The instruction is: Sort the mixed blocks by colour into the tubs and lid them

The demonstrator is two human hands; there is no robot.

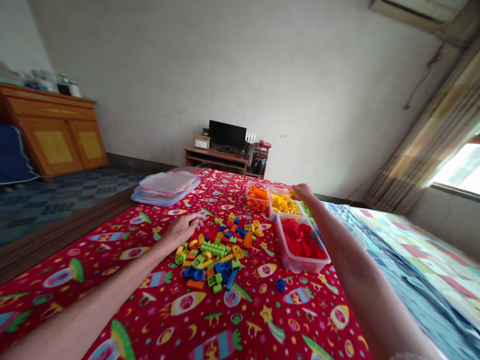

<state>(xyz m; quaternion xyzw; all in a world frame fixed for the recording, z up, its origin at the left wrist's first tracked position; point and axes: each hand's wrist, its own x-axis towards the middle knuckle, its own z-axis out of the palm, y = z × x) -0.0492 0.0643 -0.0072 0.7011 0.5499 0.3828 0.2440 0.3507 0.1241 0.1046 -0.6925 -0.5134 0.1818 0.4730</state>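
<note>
My left hand (pixel 184 228) rests at the near-left edge of a mixed pile of toy building blocks (pixel 215 250), with its fingers loosely extended and nothing in them. Red, yellow, green, blue and orange pieces make up the pile. Over on the right, my right hand (pixel 304 191) pinches a yellow building block (pixel 294 193) above the back edge of the box of yellow blocks (pixel 273 216). Beside it stand a box of orange blocks (pixel 247 197), a box of red blocks (pixel 296 264) and green blocks (pixel 307 212), partly hidden by my right arm.
Stacked plastic lids (pixel 165 187) lie at the far left of the red patterned cloth (pixel 240 330). One round blue piece (pixel 280 284) sits apart from the pile. Behind are a desk with a monitor (pixel 227 136) and a wooden cabinet (pixel 56 137). Light bedding (pixel 405 250) spreads on the right.
</note>
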